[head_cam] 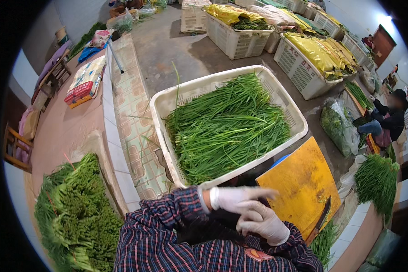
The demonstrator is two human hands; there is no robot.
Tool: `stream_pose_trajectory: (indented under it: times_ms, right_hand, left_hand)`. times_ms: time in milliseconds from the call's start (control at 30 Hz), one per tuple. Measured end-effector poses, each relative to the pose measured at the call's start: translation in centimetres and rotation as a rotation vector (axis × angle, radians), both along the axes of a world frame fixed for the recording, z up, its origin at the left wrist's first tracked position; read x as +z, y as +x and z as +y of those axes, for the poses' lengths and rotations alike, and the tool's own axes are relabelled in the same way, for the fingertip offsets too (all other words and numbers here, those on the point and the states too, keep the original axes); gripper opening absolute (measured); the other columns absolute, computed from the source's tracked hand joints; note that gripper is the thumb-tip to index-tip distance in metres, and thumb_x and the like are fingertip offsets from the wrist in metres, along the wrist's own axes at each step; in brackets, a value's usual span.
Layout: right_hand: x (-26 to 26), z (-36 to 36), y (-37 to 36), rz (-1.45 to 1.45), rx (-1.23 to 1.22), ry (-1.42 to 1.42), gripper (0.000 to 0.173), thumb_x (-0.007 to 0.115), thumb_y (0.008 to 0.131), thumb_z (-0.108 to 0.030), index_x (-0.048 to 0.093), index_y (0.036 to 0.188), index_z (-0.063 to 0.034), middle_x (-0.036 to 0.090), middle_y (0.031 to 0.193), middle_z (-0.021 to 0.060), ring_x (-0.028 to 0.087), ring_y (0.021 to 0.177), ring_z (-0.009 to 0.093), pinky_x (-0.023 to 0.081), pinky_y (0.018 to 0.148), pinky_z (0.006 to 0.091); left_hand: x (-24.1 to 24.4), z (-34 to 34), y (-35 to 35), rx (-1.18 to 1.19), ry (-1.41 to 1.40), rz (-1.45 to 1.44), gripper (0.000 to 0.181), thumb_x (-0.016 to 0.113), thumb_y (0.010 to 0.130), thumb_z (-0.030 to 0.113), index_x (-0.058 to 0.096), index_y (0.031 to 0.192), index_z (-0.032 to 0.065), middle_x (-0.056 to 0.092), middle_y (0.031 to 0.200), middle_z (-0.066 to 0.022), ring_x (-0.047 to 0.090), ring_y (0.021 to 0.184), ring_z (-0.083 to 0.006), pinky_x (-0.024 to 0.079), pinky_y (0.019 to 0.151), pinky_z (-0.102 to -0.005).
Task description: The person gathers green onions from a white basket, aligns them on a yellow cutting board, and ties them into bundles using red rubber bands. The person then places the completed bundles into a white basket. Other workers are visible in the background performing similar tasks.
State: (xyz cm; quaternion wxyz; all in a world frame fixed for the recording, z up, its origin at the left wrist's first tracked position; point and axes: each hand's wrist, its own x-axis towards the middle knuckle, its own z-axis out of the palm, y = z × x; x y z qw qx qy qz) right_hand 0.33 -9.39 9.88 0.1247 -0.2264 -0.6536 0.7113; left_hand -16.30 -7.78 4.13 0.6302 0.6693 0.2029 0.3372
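Note:
My left hand (233,199), in a thin whitish glove, reaches across my front with its fingers stretched out and partly blurred; I see nothing held in it. Just below, my right hand (267,224), gloved likewise, has bent fingers overlapping the left; whether it grips the glove is unclear. Beyond both hands stands a large white plastic crate (161,136) holding long green garlic chives (224,129). A stained yellow cutting board (297,183) lies right of my hands. On its right edge rests a knife (321,219) with a dark curved blade and wooden handle.
Bundled greens (85,217) are piled at left, more chives (377,180) at right. Filled crates (239,39) under yellow sacks stand at the back. A seated person (387,119) is at far right, near a plastic bag of greens (340,125). A tiled step edge (110,119) runs along the left.

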Motion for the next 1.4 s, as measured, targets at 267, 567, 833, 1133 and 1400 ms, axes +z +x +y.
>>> stream_pose_trajectory:
  times_ms: [267, 567, 833, 1133, 1400]
  right_hand:
    - [-1.7, 4.2, 1.1, -0.192, -0.513, -0.357, 0.028, 0.049, 0.087, -0.007, 0.047, 0.112, 0.0056, 0.060, 0.081, 0.0095, 0.057, 0.072, 0.014, 0.047, 0.068, 0.0239]
    - [-3.3, 5.5, 5.9, -0.362, -0.589, -0.285, 0.024, 0.048, 0.088, -0.011, 0.053, 0.107, 0.0029, 0.061, 0.080, 0.0065, 0.056, 0.073, 0.012, 0.045, 0.068, 0.0237]
    - [-4.7, 9.8, 7.2, -0.356, -0.427, -0.059, 0.025, 0.054, 0.085, -0.008, 0.054, 0.109, -0.0017, 0.061, 0.082, 0.0061, 0.057, 0.069, 0.012, 0.046, 0.064, 0.0232]
    - [-9.9, 26.2, 1.8, -0.407, -0.308, 0.363, 0.046, 0.059, 0.081, -0.028, 0.047, 0.117, -0.0016, 0.055, 0.109, 0.0125, 0.055, 0.096, 0.018, 0.047, 0.078, 0.0300]
    - [-13.7, 42.6, -4.0, -0.308, -0.612, -0.107, 0.086, 0.034, 0.080, -0.068, 0.020, 0.136, -0.0050, 0.027, 0.137, 0.0215, 0.029, 0.125, 0.034, 0.029, 0.099, 0.0475]
  left_hand:
    - [-7.0, 18.8, -13.0, 0.767, 0.231, 0.867, 0.078, 0.071, 0.067, 0.033, 0.035, 0.126, -0.0035, 0.036, 0.129, -0.0232, 0.034, 0.121, -0.0330, 0.027, 0.102, -0.0356]
    - [-15.3, 34.7, -13.0, 1.040, 0.291, 1.401, 0.122, 0.081, 0.047, 0.046, 0.010, 0.137, 0.0040, 0.020, 0.140, -0.0169, 0.023, 0.127, -0.0354, 0.021, 0.103, -0.0462]
    - [-17.4, 39.3, -13.2, 1.153, -0.009, 1.408, 0.083, 0.077, 0.057, 0.036, 0.039, 0.124, 0.0059, 0.052, 0.112, -0.0117, 0.052, 0.102, -0.0255, 0.039, 0.088, -0.0403]
    - [-21.8, 37.5, -15.8, 1.218, 0.356, 0.699, 0.047, 0.073, 0.059, 0.015, 0.059, 0.102, 0.0020, 0.060, 0.097, -0.0126, 0.057, 0.092, -0.0253, 0.043, 0.084, -0.0301]
    - [-19.9, 31.4, -13.5, 1.126, 0.796, 0.572, 0.057, 0.078, 0.045, 0.010, 0.062, 0.100, 0.0081, 0.059, 0.083, -0.0071, 0.056, 0.077, -0.0248, 0.042, 0.071, -0.0335]
